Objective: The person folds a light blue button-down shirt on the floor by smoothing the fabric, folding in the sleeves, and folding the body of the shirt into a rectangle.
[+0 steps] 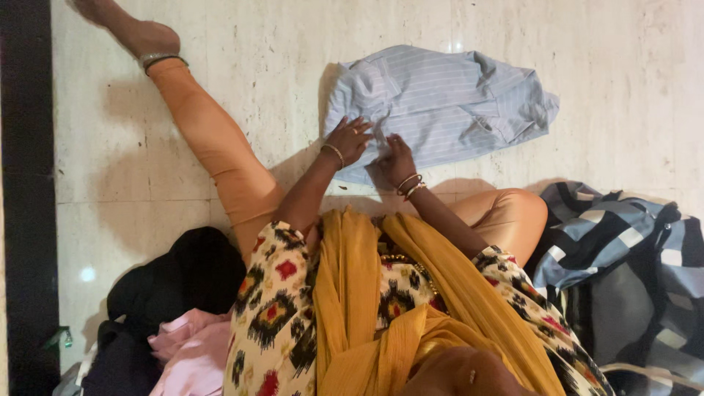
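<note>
shirt (440,103) lies flat on floor (623,59), in front of knees. left hand (350,139) open, fingers spread, pressing near edge. right hand (396,158) pinching fold of cloth. looks soft, light, floppy, slides easy. best held at edges or corners.

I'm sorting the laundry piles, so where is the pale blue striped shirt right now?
In the head view the striped shirt lies spread on the marble floor, upper middle, with the left hand and right hand resting on its near edge.
</note>
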